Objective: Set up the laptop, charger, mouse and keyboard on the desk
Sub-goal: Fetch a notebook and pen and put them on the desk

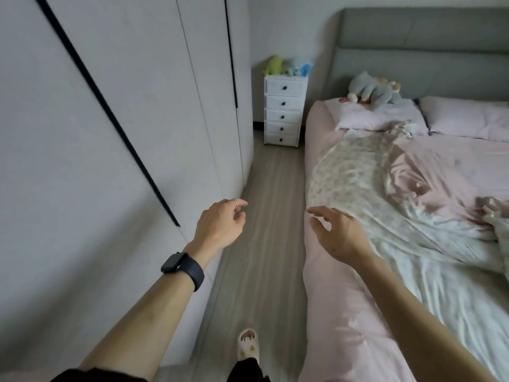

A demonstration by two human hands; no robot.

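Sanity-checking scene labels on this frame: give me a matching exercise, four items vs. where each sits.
Items:
1. smartwatch
2. green plush toy
3. grey plush toy
4. slipper

Places:
a. on the pillow
b. on the floor
c. on the left wrist
d. on top of the white drawer unit

Pairs: 1-c, 2-d, 3-a, 4-b

Both arms reach forward over the floor (264, 216) between a wardrobe (110, 106) and a bed (344, 312); the left hand (220, 223) and right hand (334, 231) hang empty, fingers relaxed; a drawer unit (283, 110) stands beyond
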